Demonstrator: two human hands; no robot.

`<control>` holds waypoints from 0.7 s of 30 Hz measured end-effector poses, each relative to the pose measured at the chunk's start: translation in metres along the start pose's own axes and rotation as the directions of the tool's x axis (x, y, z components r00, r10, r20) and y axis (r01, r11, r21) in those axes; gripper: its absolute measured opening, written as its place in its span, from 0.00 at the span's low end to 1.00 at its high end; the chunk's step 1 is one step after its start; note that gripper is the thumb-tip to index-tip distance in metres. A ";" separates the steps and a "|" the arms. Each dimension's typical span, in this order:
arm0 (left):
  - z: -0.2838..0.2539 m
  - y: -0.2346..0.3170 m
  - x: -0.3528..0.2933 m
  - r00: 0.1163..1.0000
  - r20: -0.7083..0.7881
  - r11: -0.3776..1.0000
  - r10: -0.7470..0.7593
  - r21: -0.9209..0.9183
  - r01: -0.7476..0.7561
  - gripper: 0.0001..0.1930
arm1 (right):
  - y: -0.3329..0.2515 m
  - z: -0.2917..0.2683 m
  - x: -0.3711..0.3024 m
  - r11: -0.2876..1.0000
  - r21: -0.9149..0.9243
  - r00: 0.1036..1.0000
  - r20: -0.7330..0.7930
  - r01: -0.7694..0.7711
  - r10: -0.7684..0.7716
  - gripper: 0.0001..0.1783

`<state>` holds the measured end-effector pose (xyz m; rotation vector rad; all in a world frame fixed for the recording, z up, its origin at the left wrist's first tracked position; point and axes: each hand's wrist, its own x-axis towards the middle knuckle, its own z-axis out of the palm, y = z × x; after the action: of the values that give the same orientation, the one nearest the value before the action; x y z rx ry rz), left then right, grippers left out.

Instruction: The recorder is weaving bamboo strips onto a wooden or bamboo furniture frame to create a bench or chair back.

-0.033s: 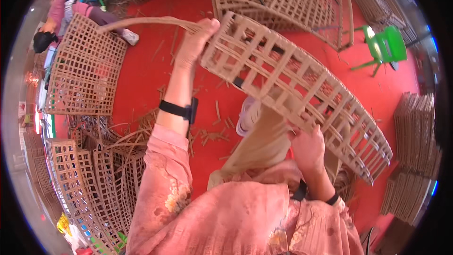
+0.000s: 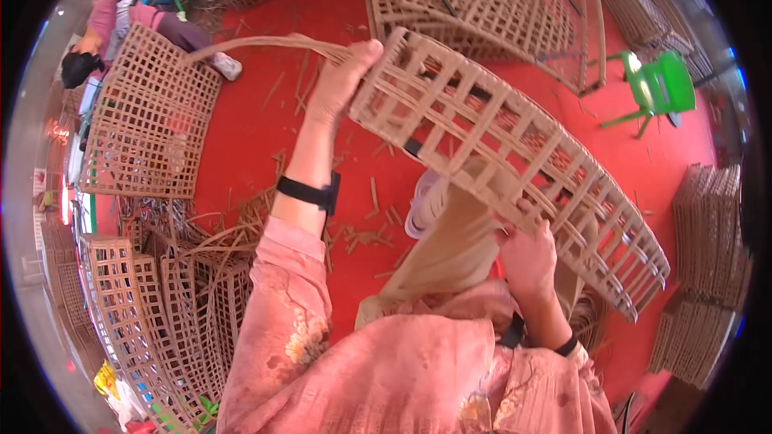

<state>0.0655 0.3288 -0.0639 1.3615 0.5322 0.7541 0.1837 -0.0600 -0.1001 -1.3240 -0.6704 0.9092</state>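
Note:
A long, curved, brown lattice basket panel (image 2: 458, 165) slants across the middle, its far-left end raised and its other end low at the right. My right hand (image 2: 531, 253) is closed on its near edge, fingers partly behind the lattice. Beside the panel's upper-left end, my left hand (image 2: 342, 84) is closed round a bundle of flat brown strips (image 2: 273, 42), thumb upward. The strips arch away leftward toward a standing woven panel. Loose strands run through the lattice openings.
Large woven panels (image 2: 153, 120) stand at the left, with curved lattice pieces (image 2: 121, 289) below them. More lattice frames (image 2: 498, 8) lie at the back; stacks (image 2: 708, 225) stand at the right. A green chair (image 2: 663, 84) and strip scraps (image 2: 362, 237) are on the red floor. Someone crouches far left.
The whole view has shifted slightly. My right fingers have lifted a little along the panel's near edge. My left hand keeps its hold on the strips.

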 end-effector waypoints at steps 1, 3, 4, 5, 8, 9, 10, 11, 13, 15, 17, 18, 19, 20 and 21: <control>0.004 0.004 -0.003 0.999 -0.003 0.999 -0.033 0.017 0.033 0.18 | 0.007 0.000 -0.006 0.973 -0.225 0.994 -0.111 -0.049 0.024 0.32; 0.008 0.013 -0.010 1.000 0.005 0.995 -0.029 0.092 0.029 0.20 | -0.004 0.009 -0.006 0.994 0.106 0.995 -0.091 -0.030 0.040 0.34; 0.007 0.016 -0.011 1.000 0.018 0.987 0.007 0.162 -0.009 0.21 | -0.008 0.015 -0.004 0.904 0.427 0.996 -0.057 -0.037 0.068 0.36; 0.010 0.013 -0.011 0.998 -0.006 0.983 0.064 0.174 -0.062 0.22 | -0.006 0.023 -0.003 0.900 0.435 0.999 -0.037 -0.020 0.040 0.36; 0.016 0.014 -0.005 0.995 0.043 0.955 0.086 0.281 -0.094 0.25 | -0.002 0.045 0.016 0.911 0.412 0.996 0.073 0.007 -0.041 0.33; 0.014 0.009 -0.006 0.995 0.032 0.951 0.099 0.290 -0.104 0.25 | 0.003 0.053 0.028 0.905 0.425 0.999 0.041 -0.005 -0.014 0.34; 0.011 0.002 -0.006 0.998 0.022 0.968 0.063 0.241 -0.067 0.25 | 0.004 0.063 0.040 0.900 0.436 1.000 0.006 -0.017 0.016 0.36; 0.012 -0.003 -0.002 0.999 0.028 0.983 0.023 0.182 -0.027 0.26 | 0.001 0.076 0.050 0.904 0.426 0.998 0.056 -0.032 0.009 0.39; 0.016 -0.003 0.002 0.999 0.007 0.992 0.039 0.123 -0.039 0.25 | -0.011 0.107 0.073 0.843 0.535 0.998 0.056 -0.056 0.031 0.38; 0.015 -0.011 0.010 0.998 0.017 0.998 0.052 0.017 -0.053 0.25 | -0.014 0.126 0.094 0.786 0.618 0.999 -0.011 -0.021 0.035 0.36; 0.017 -0.018 0.027 0.977 0.023 0.966 0.211 0.146 -0.212 0.23 | -0.031 0.126 0.103 0.811 0.585 0.998 -0.048 -0.004 0.039 0.34; 0.026 -0.011 0.035 0.943 0.056 0.908 0.329 0.255 -0.332 0.21 | -0.040 0.120 0.106 0.829 0.560 0.997 -0.075 0.016 0.032 0.33; 0.041 0.009 0.038 0.961 0.099 0.935 0.260 0.223 -0.276 0.20 | -0.044 0.101 0.111 0.830 0.557 0.999 -0.035 0.041 -0.026 0.31; 0.062 0.030 0.038 0.969 0.154 0.958 0.194 0.184 -0.221 0.21 | -0.051 0.071 0.112 0.831 0.552 0.996 -0.005 0.075 -0.087 0.29; 0.080 0.037 0.039 0.906 0.195 0.883 0.376 0.222 -0.414 0.20 | -0.062 0.053 0.112 0.831 0.525 0.976 -0.196 0.183 -0.091 0.28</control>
<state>0.1433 0.3065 -0.0121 1.7884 0.2381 0.9287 0.2064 0.0635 -0.0409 -0.8149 -0.3334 0.7844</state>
